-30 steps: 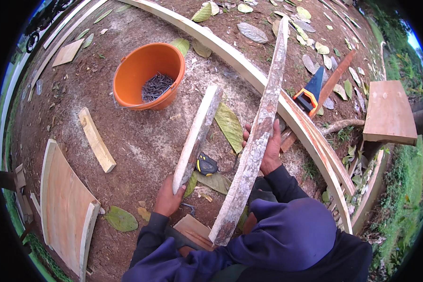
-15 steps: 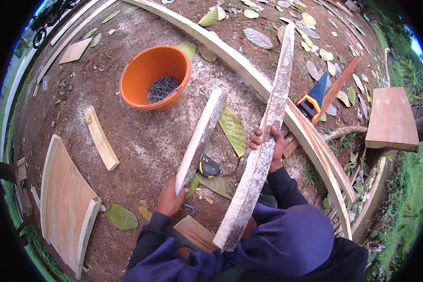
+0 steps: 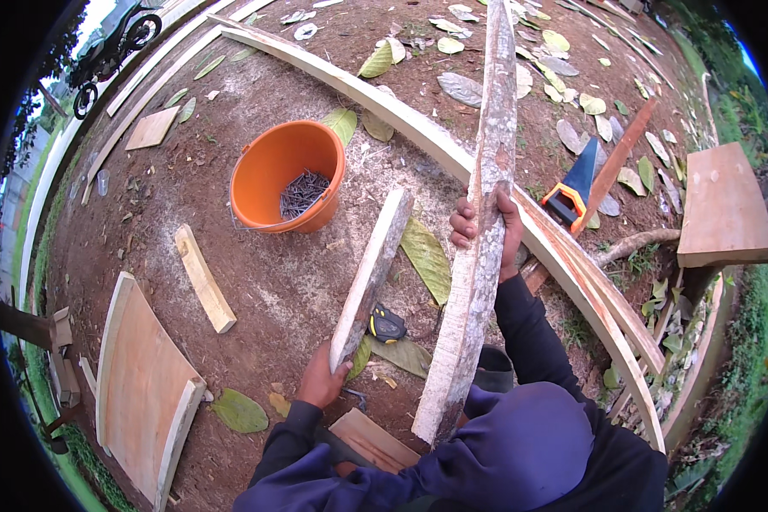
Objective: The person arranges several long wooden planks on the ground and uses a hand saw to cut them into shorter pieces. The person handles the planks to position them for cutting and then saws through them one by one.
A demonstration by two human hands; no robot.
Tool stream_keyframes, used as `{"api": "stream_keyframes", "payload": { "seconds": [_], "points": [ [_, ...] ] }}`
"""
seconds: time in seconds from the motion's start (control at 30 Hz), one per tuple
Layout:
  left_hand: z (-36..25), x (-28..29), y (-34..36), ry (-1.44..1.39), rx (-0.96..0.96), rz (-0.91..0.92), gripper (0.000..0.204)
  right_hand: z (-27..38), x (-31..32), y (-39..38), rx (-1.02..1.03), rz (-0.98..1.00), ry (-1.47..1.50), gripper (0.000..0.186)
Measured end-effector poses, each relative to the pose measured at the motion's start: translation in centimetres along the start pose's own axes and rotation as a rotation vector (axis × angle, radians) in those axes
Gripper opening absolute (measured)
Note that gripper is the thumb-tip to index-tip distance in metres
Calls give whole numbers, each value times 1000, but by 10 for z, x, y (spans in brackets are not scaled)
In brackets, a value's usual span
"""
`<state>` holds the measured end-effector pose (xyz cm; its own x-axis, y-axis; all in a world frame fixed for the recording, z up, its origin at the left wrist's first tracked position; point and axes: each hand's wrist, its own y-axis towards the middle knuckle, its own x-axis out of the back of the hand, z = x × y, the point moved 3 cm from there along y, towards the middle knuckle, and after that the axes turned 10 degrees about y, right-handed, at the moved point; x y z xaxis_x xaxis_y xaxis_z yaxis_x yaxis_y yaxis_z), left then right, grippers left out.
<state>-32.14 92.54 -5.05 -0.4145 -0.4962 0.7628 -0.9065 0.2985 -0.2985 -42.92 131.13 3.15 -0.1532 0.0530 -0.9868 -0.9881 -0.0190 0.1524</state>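
My left hand (image 3: 322, 380) grips the near end of a short wood strip (image 3: 369, 277), pale-sawn on one face and bark-dark on the other. It slants away from me to the right. To its right, my right hand (image 3: 502, 229) is wrapped around the middle of a long bark-mottled wood strip (image 3: 467, 316). That strip stretches from close to my body to the picture's top edge, passing over a long pale beam (image 3: 384, 107). A black and yellow tape measure (image 3: 387, 325) lies on the ground between the two strips.
An orange bucket (image 3: 249, 189) holding many nails (image 3: 303, 194) stands ahead-left. A handsaw (image 3: 573, 189) with an orange and black handle lies right of the beam. Boards (image 3: 145, 375) lie at left, a short wood offcut (image 3: 203, 277) nearby. A plank (image 3: 725, 205) sits raised at right.
The long strip has swung a little toward upright, its far end moving left and up in my right hand. My view has shifted slightly; both hands keep their hold.
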Motion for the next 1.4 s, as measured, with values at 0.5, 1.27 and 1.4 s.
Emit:
{"api": "stream_keyframes", "payload": {
  "seconds": [0.5, 1.27, 1.4],
  "points": [
    [-11, 3, -1, 3, -34, -35, 53, 89, -103, 29, -8, -30, -815, 42],
    [1, -7, -7, 19, 46, -44, 58, 59, -49, -28, -404, -351, -1262, 36],
    [-3, -7, -9, 8, 82, 1, 60, 56, -44, -32, -425, -318, -1379, 36]
  ]
}}
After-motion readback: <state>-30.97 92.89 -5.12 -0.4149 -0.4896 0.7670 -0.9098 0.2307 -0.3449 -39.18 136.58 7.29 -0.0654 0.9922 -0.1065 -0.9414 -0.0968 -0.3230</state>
